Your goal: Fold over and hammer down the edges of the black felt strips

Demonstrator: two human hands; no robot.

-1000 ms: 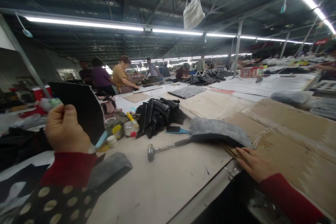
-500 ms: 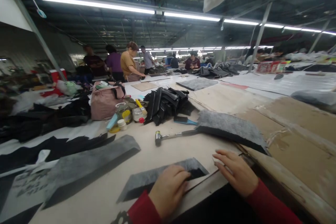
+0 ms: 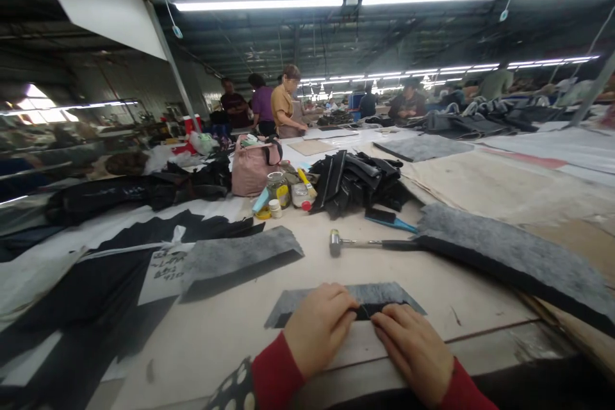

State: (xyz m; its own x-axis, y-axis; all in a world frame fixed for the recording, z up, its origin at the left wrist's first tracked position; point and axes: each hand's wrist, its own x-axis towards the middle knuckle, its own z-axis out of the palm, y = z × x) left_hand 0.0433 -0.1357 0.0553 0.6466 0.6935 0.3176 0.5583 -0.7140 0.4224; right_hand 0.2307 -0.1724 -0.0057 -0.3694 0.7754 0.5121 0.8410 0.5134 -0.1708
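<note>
A grey felt piece with a dark edge lies flat on the table near its front edge. My left hand presses on the piece's near edge, fingers curled together. My right hand rests beside it on the same edge, fingertips pinched at the dark strip. Both sleeves are red. A hammer lies just beyond the piece. A larger grey felt panel lies to the left.
A thick grey felt stack sits at the right. Behind are a heap of black pieces, glue bottles and jars, a pink bag and black fabric at left. Several people work at the table's far end.
The black piece my left hand held up a second ago is gone from it. Both hands have come together on the grey felt piece. The view has swung left and down.
</note>
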